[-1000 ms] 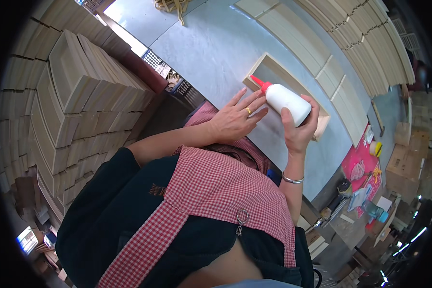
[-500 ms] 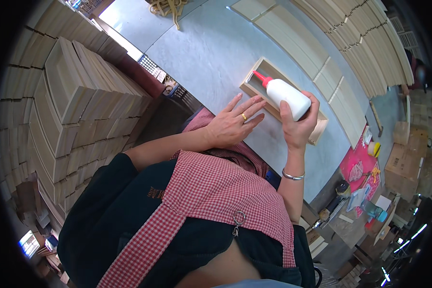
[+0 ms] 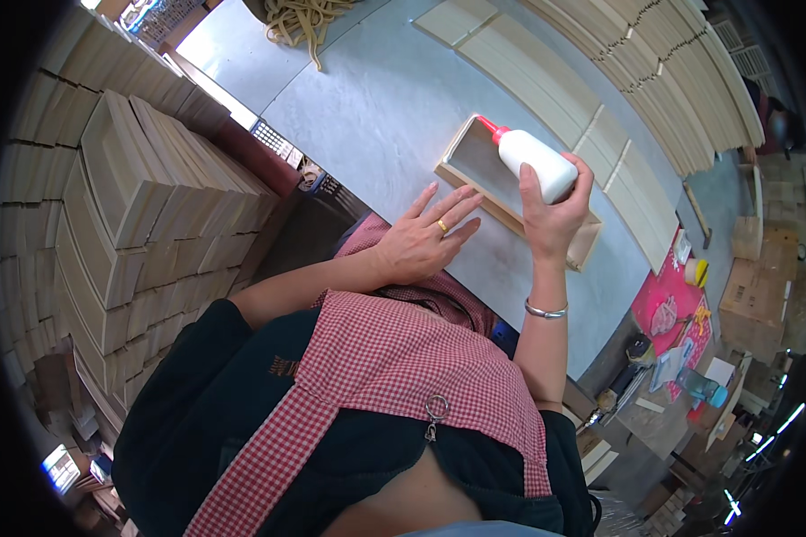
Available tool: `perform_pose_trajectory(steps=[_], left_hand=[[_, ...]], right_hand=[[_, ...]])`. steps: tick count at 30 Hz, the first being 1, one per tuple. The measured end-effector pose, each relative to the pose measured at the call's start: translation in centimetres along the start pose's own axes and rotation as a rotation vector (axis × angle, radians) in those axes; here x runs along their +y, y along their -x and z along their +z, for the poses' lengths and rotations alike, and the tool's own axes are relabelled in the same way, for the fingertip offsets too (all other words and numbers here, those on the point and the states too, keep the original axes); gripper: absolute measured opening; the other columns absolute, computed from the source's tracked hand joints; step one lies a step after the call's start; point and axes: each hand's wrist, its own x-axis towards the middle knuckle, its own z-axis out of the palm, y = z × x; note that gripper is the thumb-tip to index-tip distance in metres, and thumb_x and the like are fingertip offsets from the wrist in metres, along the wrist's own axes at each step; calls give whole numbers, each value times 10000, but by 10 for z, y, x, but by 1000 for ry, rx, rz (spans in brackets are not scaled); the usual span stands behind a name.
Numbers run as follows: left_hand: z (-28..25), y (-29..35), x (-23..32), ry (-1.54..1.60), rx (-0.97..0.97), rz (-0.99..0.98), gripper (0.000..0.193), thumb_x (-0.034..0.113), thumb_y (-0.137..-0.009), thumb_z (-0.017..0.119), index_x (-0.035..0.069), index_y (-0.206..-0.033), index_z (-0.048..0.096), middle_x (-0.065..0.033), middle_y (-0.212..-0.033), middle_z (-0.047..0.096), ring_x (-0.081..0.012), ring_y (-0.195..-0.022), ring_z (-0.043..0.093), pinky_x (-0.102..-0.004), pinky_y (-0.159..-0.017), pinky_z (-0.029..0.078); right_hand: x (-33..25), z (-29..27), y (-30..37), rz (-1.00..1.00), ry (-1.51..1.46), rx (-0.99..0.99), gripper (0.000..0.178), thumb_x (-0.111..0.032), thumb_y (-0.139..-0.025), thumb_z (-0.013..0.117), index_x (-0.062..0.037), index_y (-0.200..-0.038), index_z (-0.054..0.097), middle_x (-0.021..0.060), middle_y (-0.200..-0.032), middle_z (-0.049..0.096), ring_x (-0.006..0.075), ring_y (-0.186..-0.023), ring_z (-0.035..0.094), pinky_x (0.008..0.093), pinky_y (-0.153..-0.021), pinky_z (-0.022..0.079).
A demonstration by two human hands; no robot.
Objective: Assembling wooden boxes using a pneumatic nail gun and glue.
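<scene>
A white glue bottle (image 3: 539, 165) with a red nozzle is gripped in my right hand (image 3: 557, 208), tilted so its tip points to the far left. The tip is at the far corner of a shallow wooden frame (image 3: 503, 213) lying on the grey table (image 3: 358, 134); whether it touches the wood I cannot tell. My right hand and the bottle hide part of the frame's right side. My left hand (image 3: 428, 234) has its fingers spread, with the fingertips by the frame's near side, and holds nothing.
Flat wooden panels (image 3: 533, 76) lie in a row behind the frame. Long stacks of wooden strips (image 3: 636, 63) stand at the far right. Stacked wooden boards (image 3: 121, 170) rise at the left. Tan cords (image 3: 309, 22) hang at the top. A yellow tape roll (image 3: 697, 271) lies at the right.
The bottle's red tip has shifted slightly, from over the inside of the frame to its far corner. My left hand remains spread by the near side, and the view has moved a little.
</scene>
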Motion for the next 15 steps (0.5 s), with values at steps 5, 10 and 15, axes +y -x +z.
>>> perform_pose_trajectory(steps=[5,10,15], left_hand=[[-1,0,0,-1,-15,0,397,172,-918,609,44,-1293,620,-170,-1615,323,-317,-1538,241,-582,-1217,218],[-3,0,0,0,-43,-3,412,172,-912,623,46,-1304,609,-176,-1609,327,-323,-1536,240,-583,-1217,213],[-5,1,0,-4,-75,-11,435,177,-907,633,49,-1320,595,-179,-1605,328,-326,-1529,249,-578,-1220,204]], right_hand=[[-2,-16,4,37,32,25,515,-284,-830,816,-48,-1185,527,133,-1040,643,262,-864,644,361,-737,547],[3,-40,11,68,96,75,504,-288,-829,817,-47,-1170,537,135,-1030,645,266,-859,640,372,-740,544],[10,-67,20,81,165,136,488,-281,-830,814,-48,-1162,542,134,-1027,646,269,-857,638,378,-743,542]])
